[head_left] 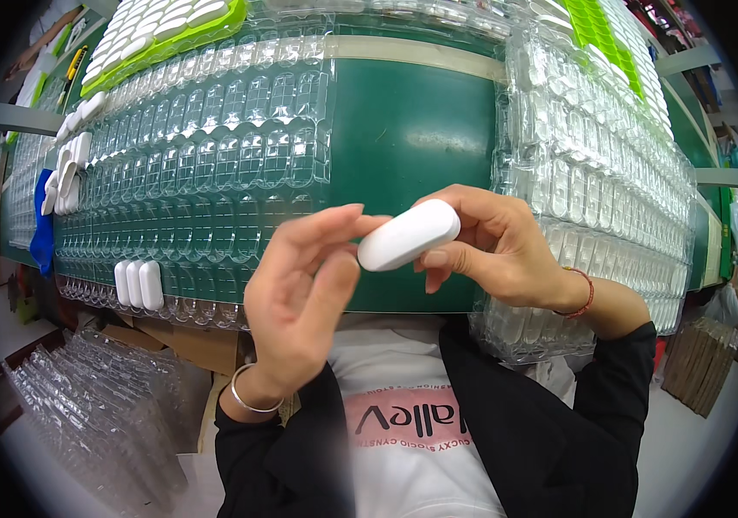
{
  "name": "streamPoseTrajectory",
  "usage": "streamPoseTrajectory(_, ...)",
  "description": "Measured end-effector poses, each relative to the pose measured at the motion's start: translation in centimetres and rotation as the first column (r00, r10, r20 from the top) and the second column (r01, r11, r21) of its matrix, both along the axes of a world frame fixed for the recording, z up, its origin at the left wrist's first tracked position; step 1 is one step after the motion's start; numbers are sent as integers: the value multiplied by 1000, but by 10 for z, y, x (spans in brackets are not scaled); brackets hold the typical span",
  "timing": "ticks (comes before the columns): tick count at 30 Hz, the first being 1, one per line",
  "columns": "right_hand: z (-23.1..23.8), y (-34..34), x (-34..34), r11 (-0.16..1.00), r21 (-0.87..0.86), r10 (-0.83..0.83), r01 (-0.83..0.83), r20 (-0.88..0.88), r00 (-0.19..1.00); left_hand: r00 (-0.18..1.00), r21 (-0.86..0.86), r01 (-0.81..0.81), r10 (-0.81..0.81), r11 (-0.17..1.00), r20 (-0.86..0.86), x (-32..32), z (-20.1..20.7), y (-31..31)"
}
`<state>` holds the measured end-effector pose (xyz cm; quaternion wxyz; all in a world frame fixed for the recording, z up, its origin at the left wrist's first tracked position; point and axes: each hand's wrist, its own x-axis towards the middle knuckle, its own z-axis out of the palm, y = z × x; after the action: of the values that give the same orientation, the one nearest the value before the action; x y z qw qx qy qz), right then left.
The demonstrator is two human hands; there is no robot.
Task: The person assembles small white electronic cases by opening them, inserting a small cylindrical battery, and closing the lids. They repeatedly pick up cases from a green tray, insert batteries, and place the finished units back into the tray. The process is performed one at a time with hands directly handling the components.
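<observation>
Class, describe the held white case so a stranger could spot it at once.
Find the green table. Over its near part, the right hand, beside a red bracelet, grips the white case. Unlike the three cases lying at lower left, it is held up.

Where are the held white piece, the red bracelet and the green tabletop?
Held white piece [409,235], head view: middle of its smooth side.
Red bracelet [591,294], head view: outer side of band.
Green tabletop [416,121], head view: bare surface.

pretty sure I'm seeing a factory workshop from here, green worktable [412,112], rows of clear trays [248,164] across its left and right, lime-green racks [606,39] of white cases [208,13] at its far side
</observation>
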<state>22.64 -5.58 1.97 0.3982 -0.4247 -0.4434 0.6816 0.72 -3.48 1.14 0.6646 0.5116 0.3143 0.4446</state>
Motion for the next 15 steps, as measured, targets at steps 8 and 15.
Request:
streamPoseTrajectory(8,-5,-1,5,991,81,104,-107,42,994,995,-100,-47,38,994,-94,-5,-8,4)
streamPoseTrajectory(15,-5,-2,1,997,46,71,-67,-104,992,996,-168,91,-88,982,22,-8,-10,-14)
